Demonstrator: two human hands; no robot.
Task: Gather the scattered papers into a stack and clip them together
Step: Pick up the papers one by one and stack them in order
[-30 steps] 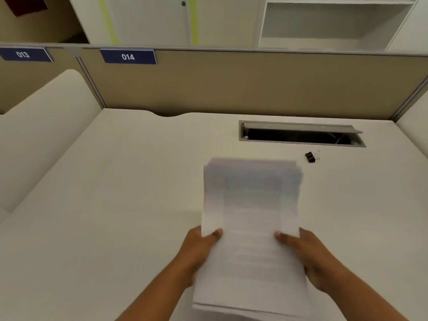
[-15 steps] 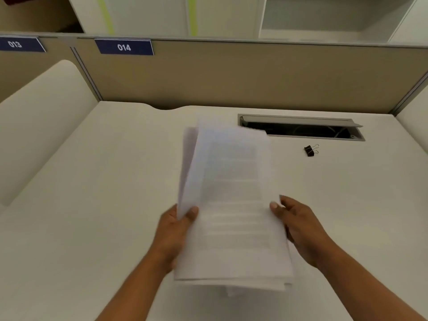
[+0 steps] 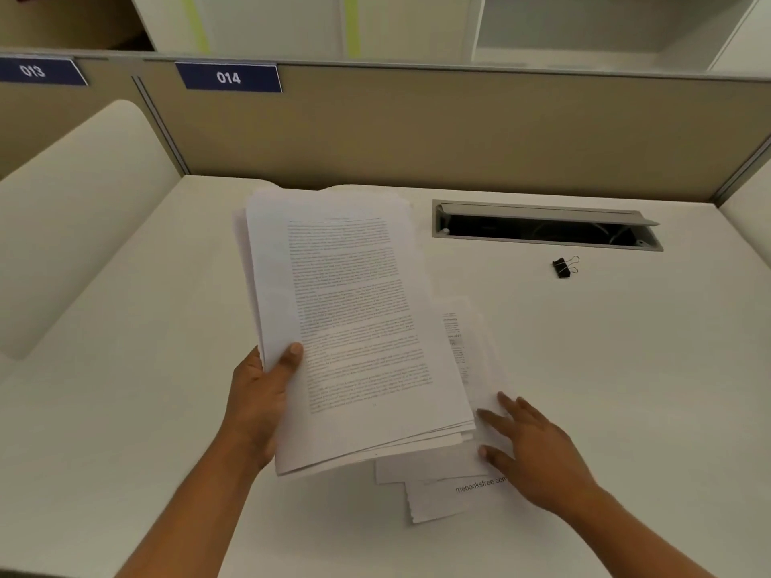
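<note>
The left hand (image 3: 258, 402) reaches in from the lower edge and grips a stack of white printed paper sheets (image 3: 354, 319) at its near left side. The thumb lies flat on the top page, and the other fingers are curled underneath, out of sight. The stack is lifted off the white bench (image 3: 125, 410) and tilted, its far end pointing toward the beige partition wall (image 3: 417, 131). Its lower edges fan out unevenly.

The right hand (image 3: 538, 452) is palm down just beside the stack's near right corner. Its fingers (image 3: 507, 400) are straight and spread, and they rest on loose white printed sheets (image 3: 434, 498) lying flat on the bench.

The small black binder clip (image 3: 562, 269) sits alone on the bench, well apart from both hands. It is to the far right, near the grey open cable slot (image 3: 542, 229).

The held stack covers most of the loose sheets, so their number cannot be told. Only a strip at the right and two corners at the near end show. The nearest one has a ragged edge and the printed word "mebooksfree", whose ending is covered by the right hand. The body text on the top page is too fine to read. Both forearms are cut off by the bottom of the view. On the partition, a dark blue label "014" (image 3: 228, 78) is whole, while a dark blue label "013" (image 3: 32, 71) is clipped at the left edge.
</note>
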